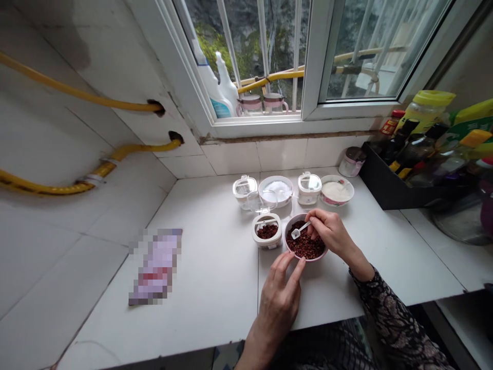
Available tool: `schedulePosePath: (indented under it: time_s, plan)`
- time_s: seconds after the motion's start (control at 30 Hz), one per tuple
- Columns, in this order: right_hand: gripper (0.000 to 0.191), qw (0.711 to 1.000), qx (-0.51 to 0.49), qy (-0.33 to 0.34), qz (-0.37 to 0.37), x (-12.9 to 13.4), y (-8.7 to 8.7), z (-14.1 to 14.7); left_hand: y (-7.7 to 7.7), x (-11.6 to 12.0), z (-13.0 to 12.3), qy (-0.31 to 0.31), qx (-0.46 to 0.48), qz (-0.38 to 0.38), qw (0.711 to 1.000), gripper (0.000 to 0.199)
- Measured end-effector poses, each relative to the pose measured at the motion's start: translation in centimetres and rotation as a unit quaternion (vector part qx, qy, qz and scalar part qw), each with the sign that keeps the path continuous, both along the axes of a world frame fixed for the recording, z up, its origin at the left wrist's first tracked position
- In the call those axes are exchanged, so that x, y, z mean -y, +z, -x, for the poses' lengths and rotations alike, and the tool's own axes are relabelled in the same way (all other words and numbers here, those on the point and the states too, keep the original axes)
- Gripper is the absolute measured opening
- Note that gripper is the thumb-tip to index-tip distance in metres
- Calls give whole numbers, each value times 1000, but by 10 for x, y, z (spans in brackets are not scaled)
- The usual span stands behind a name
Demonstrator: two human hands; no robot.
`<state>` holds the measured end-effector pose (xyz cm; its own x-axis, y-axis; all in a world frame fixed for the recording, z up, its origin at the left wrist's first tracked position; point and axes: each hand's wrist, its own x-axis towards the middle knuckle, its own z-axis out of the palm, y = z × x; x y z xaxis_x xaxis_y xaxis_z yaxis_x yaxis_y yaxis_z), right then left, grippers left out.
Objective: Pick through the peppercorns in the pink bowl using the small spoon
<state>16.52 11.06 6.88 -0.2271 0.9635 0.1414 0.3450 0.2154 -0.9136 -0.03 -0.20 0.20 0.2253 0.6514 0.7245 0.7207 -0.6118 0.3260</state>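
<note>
A round bowl (308,248) of dark red-brown peppercorn-like pieces sits on the white counter. Over it, my right hand (327,232) pinches the handle of a small white spoon (296,234), whose scoop is just above the pieces or touching them. The fingertips of my left hand (281,293) rest at the bowl's near rim, fingers spread. Left of the bowl stands a jar (267,232) with its lid raised, holding the same dark pieces. Behind are a bowl of white grains (276,191), a bowl of cream-coloured grains (336,191) and two white-lidded jars (244,188), (309,187).
A blurred purple packet (157,267) lies at the left of the counter. At the back right, a black box (400,192) holds several bottles, with a lidded jar (352,162) beside it. The window ledge holds spray bottles (227,85) and glass cups.
</note>
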Motion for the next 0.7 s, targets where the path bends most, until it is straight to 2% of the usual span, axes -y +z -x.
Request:
schedulePosePath:
  time_s: [0.2,0.43,0.53,0.7]
  plan:
    - [15,1000,-14,-5,10,0,-2,0,0,0,0,-3,-2,3,1000,62]
    - [16,999,39,-2,-26,2,-4,7,1,0,0,-7,-5,6,1000,62]
    - [15,1000,17,12,-3,3,-5,10,0,0,0,-6,-3,5,1000,62]
    - [14,999,-38,-9,25,1,-6,7,0,0,0,-7,0,1,1000,61]
